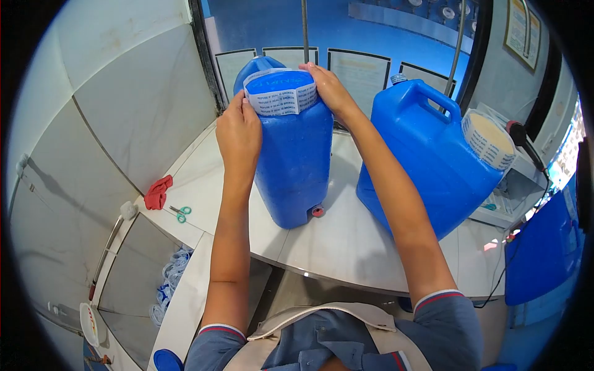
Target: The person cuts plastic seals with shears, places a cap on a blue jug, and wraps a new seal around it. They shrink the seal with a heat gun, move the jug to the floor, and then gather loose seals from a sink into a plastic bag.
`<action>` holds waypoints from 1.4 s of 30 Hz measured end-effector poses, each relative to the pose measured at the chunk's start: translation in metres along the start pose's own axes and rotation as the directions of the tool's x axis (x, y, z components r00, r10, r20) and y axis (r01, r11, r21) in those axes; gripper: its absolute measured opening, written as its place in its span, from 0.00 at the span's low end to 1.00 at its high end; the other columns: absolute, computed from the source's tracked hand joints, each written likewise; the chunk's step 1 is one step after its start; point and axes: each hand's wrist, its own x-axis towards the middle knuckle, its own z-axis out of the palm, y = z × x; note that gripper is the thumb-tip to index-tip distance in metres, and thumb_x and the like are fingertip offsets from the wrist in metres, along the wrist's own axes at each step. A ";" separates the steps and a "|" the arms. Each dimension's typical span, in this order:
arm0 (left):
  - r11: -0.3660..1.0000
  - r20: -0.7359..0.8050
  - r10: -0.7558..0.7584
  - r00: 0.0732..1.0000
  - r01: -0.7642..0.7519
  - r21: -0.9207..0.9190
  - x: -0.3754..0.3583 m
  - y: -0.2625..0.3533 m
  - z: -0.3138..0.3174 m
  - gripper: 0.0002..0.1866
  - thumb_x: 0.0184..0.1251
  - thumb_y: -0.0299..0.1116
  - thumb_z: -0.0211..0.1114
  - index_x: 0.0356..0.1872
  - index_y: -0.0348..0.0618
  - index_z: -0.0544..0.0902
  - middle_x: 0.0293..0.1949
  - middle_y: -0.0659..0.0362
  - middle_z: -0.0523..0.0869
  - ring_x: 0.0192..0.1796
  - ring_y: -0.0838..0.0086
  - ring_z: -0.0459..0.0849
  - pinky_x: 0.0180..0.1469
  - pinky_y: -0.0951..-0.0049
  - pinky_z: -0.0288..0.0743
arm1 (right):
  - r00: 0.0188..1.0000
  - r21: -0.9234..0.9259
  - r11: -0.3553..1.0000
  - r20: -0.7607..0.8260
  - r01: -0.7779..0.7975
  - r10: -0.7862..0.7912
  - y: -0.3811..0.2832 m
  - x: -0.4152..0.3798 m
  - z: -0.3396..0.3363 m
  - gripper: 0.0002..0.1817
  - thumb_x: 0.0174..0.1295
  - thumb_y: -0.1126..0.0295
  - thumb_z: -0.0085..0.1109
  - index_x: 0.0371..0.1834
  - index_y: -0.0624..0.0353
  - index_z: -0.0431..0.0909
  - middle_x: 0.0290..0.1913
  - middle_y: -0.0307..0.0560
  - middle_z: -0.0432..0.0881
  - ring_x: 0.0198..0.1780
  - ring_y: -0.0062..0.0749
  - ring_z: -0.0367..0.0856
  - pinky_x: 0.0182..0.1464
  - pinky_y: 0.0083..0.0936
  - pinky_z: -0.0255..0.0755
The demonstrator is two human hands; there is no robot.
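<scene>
Lying at 9 o'clock, crumpled red cloth point(158, 193), then teal-handled scissors point(180, 214). Left hand point(239, 133): fingers gripping white printed plastic band point(275, 106) at its 8 o'clock. Band circles blue cap point(280, 80) of tall blue plastic container point(294, 164), upright on white table point(337, 247), 12 o'clock. Right hand point(334, 96): fingers gripping band's 2 o'clock. Second blue plastic jug point(421, 164), 3 o'clock.

Noted at left edge of countertop point(343, 224): crumpled red cloth point(158, 192). Noted just beside, blades toward same edge: green-handled scissors point(181, 213). Found below left stretch of front edge: tangled clear-and-blue plastic heap point(173, 275), exact items indeterminable. Seen mounted beyond right end: framed notice point(516, 37).
</scene>
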 end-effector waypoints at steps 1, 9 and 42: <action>1.000 0.016 -0.007 1.000 0.007 -0.006 0.001 0.001 0.000 0.17 0.66 0.32 0.47 0.46 0.33 0.80 0.33 0.40 0.83 0.36 0.49 0.83 0.41 0.60 0.74 | 1.000 -0.001 1.000 0.001 0.000 0.000 0.000 0.000 0.001 0.29 0.69 0.51 0.35 0.62 0.63 0.66 0.63 0.56 0.68 0.64 0.37 0.66 0.65 0.26 0.56; 0.993 0.090 -0.008 0.996 -0.003 0.119 -0.002 0.000 -0.007 0.19 0.67 0.35 0.45 0.50 0.34 0.78 0.36 0.39 0.83 0.39 0.48 0.82 0.44 0.58 0.73 | 0.998 0.073 0.997 -0.069 -0.003 0.008 0.006 0.006 0.004 0.42 0.66 0.36 0.22 0.70 0.60 0.51 0.67 0.64 0.60 0.69 0.45 0.57 0.69 0.30 0.50; 0.415 -0.091 0.720 0.688 -0.532 -0.738 -0.217 0.306 0.133 0.21 0.49 0.18 0.56 0.49 0.32 0.75 0.52 0.44 0.76 0.57 0.51 0.74 0.60 0.59 0.65 | 0.753 -0.753 0.029 -0.658 -0.657 -0.010 -0.123 -0.295 -0.494 0.25 0.43 0.66 0.58 0.46 0.68 0.77 0.49 0.65 0.78 0.53 0.50 0.77 0.54 0.33 0.71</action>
